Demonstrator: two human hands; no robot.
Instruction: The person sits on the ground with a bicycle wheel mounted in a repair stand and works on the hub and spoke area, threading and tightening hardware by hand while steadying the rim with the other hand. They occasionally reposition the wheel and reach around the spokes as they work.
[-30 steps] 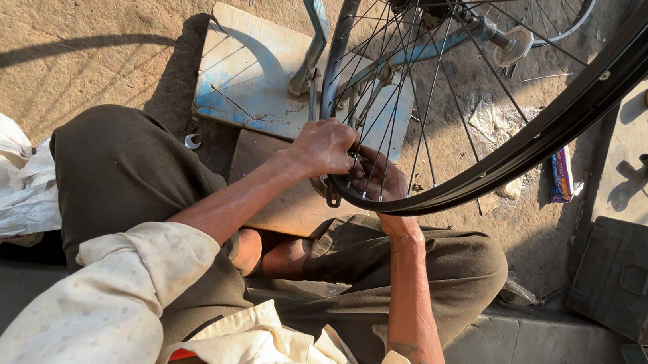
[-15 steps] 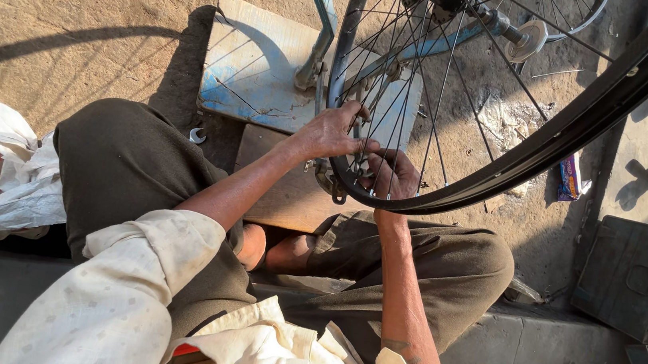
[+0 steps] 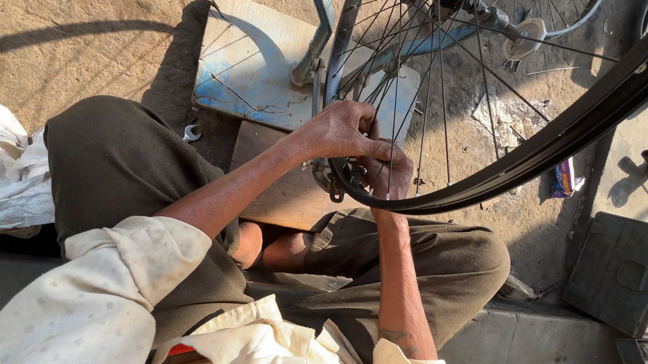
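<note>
Left hand (image 3: 341, 132) closes over the wheel rim (image 3: 501, 173); right hand (image 3: 385, 172) pinches a spoke (image 3: 424, 120) there; fingers could slip and catch between spokes

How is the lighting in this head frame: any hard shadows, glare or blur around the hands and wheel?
Head view: hard low sunlight, long spoke and rim shadows across the blue board and ground; left hand brightly lit, right hand partly shaded behind the rim; sharp focus, no motion blur, slight wide-angle bowing at the edges.
</note>
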